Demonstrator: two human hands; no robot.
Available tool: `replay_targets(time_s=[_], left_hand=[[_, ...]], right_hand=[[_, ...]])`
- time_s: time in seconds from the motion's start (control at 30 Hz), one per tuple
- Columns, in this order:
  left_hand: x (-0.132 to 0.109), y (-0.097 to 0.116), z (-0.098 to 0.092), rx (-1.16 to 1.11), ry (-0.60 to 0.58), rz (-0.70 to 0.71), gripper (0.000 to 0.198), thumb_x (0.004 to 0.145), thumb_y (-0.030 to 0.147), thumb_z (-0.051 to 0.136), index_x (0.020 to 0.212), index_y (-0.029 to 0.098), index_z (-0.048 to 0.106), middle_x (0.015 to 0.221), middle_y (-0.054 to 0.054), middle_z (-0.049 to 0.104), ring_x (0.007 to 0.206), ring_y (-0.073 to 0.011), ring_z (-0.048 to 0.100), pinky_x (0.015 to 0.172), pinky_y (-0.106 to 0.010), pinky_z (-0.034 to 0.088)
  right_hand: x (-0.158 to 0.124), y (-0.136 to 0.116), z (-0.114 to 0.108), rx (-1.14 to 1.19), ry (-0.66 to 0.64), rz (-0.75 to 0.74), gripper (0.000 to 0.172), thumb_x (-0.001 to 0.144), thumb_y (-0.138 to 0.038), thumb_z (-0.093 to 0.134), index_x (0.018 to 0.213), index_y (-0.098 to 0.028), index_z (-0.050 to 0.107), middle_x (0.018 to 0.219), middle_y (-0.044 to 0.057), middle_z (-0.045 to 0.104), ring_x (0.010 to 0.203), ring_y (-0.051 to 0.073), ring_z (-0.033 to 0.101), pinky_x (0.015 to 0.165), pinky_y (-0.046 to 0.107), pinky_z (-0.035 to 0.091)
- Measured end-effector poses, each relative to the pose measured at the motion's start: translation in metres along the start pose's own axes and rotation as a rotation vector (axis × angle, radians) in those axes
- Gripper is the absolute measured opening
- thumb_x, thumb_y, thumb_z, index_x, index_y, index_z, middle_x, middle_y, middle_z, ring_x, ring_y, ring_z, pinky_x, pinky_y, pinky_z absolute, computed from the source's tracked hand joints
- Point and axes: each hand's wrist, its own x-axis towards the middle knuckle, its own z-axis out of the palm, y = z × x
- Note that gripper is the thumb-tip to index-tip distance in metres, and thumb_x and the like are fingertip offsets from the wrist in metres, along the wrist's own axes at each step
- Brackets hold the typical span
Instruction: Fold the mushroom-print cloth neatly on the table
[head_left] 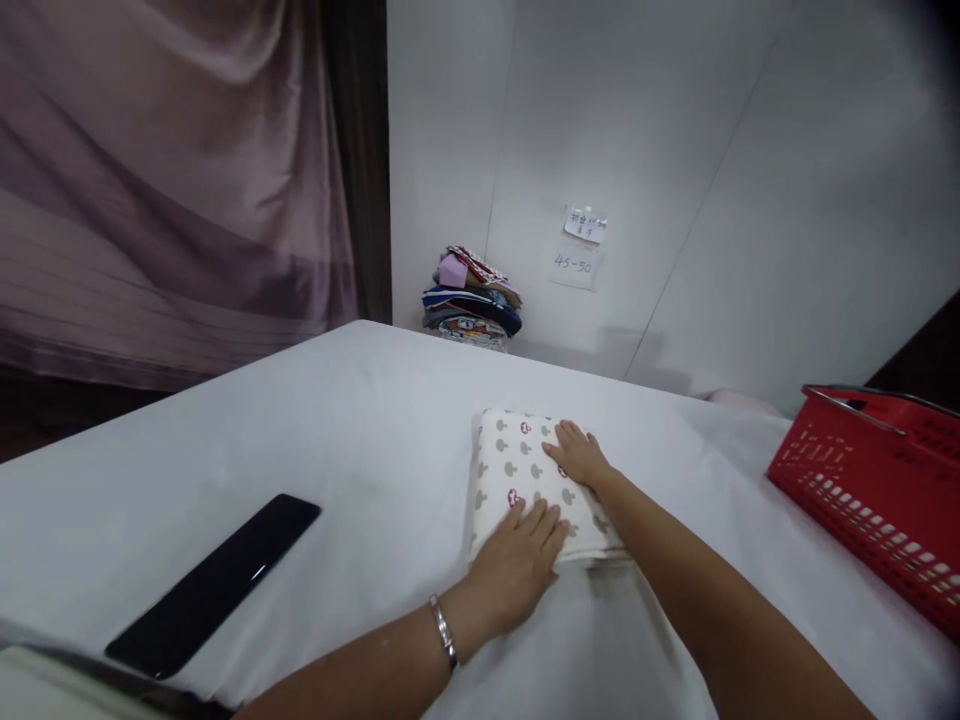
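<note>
A folded white cloth point(511, 468) printed with grey and red mushroom shapes lies on the white-covered table point(360, 440). My left hand point(519, 560), with a silver bracelet point(443, 632) on its wrist, rests flat on the cloth's near edge, fingers stretched out. Farther back, my right hand point(577, 455) lies flat on the cloth's right side, its fingers also extended. Neither hand grips the cloth; both press on its top. Part of the cloth's right side is hidden under my right hand and forearm.
A red plastic basket point(877, 480) with a metal handle stands at the right. A long black flat object point(217, 585) lies at the left. Beyond the table's far edge is a stack of folded clothes point(472, 300) against the wall. A pink curtain point(172, 180) hangs at the left.
</note>
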Motion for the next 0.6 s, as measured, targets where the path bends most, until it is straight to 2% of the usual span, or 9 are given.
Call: replay_targets(time_s=[0.13, 0.23, 0.4, 0.5, 0.6], left_hand=[[0.000, 0.000, 0.002, -0.017, 0.000, 0.010, 0.050, 0.092, 0.038, 0.034, 0.137, 0.017, 0.031, 0.143, -0.009, 0.034, 0.133, -0.0248, 0.026, 0.109, -0.044, 0.012], [0.001, 0.001, 0.002, -0.026, 0.003, 0.009, 0.050, 0.092, 0.039, 0.034, 0.137, 0.017, 0.031, 0.142, -0.010, 0.035, 0.132, -0.0251, 0.027, 0.109, -0.044, 0.011], [0.002, 0.002, -0.003, -0.021, 0.002, 0.004, 0.051, 0.090, 0.033, 0.035, 0.137, 0.015, 0.029, 0.141, -0.011, 0.036, 0.133, -0.0243, 0.025, 0.110, -0.045, 0.010], [0.004, 0.001, -0.008, -0.012, -0.010, -0.001, 0.051, 0.090, 0.028, 0.034, 0.138, 0.013, 0.027, 0.142, -0.012, 0.034, 0.135, -0.0235, 0.020, 0.110, -0.046, 0.009], [0.004, 0.000, -0.008, -0.014, -0.036, -0.001, 0.051, 0.091, 0.031, 0.033, 0.139, 0.014, 0.026, 0.143, -0.012, 0.033, 0.135, -0.0238, 0.020, 0.110, -0.047, 0.009]], right_hand=[[0.004, -0.017, -0.012, -0.039, 0.007, -0.017, 0.062, 0.090, -0.054, 0.023, 0.136, -0.015, 0.034, 0.147, 0.013, 0.024, 0.136, 0.025, 0.013, 0.106, 0.050, 0.008], [0.014, -0.046, -0.019, -0.011, 0.039, -0.106, 0.066, 0.089, -0.057, 0.019, 0.140, -0.015, 0.028, 0.149, 0.012, 0.019, 0.138, 0.025, 0.008, 0.108, 0.047, 0.003], [0.030, -0.092, -0.006, 0.083, -0.028, -0.301, 0.069, 0.088, -0.059, 0.016, 0.143, -0.017, 0.020, 0.150, 0.009, 0.015, 0.138, 0.023, 0.007, 0.108, 0.042, 0.004], [0.032, -0.100, 0.004, 0.112, -0.038, -0.302, 0.071, 0.089, -0.059, 0.014, 0.144, -0.014, 0.016, 0.151, 0.009, 0.011, 0.138, 0.021, 0.005, 0.109, 0.040, 0.003], [0.030, -0.100, 0.002, 0.144, -0.059, -0.313, 0.072, 0.089, -0.059, 0.015, 0.144, -0.013, 0.016, 0.151, 0.009, 0.010, 0.139, 0.021, 0.004, 0.109, 0.040, 0.002]])
